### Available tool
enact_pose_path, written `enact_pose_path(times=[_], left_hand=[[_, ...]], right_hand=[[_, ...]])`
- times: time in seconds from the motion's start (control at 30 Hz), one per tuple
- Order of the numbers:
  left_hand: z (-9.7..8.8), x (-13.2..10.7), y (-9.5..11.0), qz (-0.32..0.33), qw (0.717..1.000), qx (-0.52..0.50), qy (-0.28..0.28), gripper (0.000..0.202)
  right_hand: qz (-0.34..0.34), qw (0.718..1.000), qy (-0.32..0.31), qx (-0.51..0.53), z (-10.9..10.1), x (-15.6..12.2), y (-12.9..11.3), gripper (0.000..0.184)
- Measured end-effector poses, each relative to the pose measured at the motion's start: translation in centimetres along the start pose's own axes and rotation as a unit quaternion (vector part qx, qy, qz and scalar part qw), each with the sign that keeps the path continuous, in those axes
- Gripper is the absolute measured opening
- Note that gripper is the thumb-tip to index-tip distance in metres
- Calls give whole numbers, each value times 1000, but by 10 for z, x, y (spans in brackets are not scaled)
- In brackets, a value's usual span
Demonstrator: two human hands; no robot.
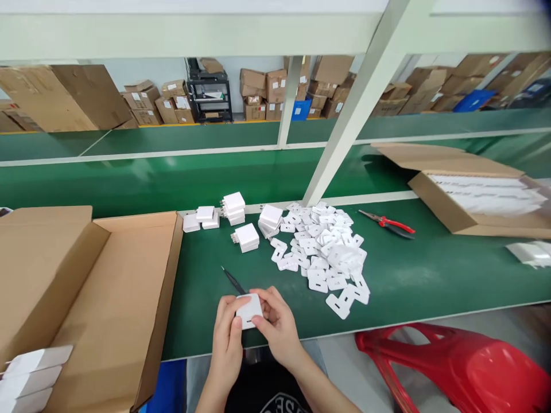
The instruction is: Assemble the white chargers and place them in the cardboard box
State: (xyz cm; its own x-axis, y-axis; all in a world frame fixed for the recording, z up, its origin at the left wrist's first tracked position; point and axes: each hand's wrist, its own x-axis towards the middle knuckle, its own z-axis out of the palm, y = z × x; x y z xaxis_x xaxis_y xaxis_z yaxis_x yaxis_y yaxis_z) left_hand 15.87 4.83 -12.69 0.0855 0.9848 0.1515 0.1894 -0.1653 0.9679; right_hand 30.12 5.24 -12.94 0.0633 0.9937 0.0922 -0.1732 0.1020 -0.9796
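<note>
Close to the table's near edge, my left hand (pixel 228 330) and my right hand (pixel 278 324) both grip a white charger (pixel 249 311) between fingers and thumbs. Its upper face is square with rounded corners, and a small dark slot shows near the lower edge. The fingers hide its sides. Just beyond the hands lie black tweezers (pixel 233 280), tip pointing away to the left. To the right spreads a pile of flat white slotted plates (pixel 318 246). Several more white chargers (pixel 247 236) stand in small stacks farther back, some with metal prongs showing.
At left is an open cardboard box (pixel 124 275) with white pieces (pixel 32 376) in its near corner. Red-and-black pliers (pixel 390 225) lie right of the pile. Another open box (pixel 465 221) holds white items. A slanted white post (pixel 344 126) rises behind the pile; a red stool (pixel 465 367) stands right.
</note>
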Motion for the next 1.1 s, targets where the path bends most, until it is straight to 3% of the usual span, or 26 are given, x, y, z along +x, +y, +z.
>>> enact_pose_path(times=[0.1,0.33,0.7,0.9,1.03,1.1], left_hand=[[-3,1,2,-15,1000,-3,-13,38],[0,0,-1,23,998,7,52,31],[0,0,2,6,998,11,61,40],[0,0,-2,-2,999,-6,48,39],[-3,-2,-6,-23,997,-70,24,62],[-5,-3,-7,-23,997,-78,6,64]], right_hand=[[2,1000,2,-1,1,1,-3,36],[23,999,-35,-33,5,-1,-8,41],[11,999,-47,6,1,0,-5,38],[17,999,-44,19,0,-1,-3,38],[9,998,-50,47,0,0,-1,42],[4,997,-53,55,-1,0,-1,44]])
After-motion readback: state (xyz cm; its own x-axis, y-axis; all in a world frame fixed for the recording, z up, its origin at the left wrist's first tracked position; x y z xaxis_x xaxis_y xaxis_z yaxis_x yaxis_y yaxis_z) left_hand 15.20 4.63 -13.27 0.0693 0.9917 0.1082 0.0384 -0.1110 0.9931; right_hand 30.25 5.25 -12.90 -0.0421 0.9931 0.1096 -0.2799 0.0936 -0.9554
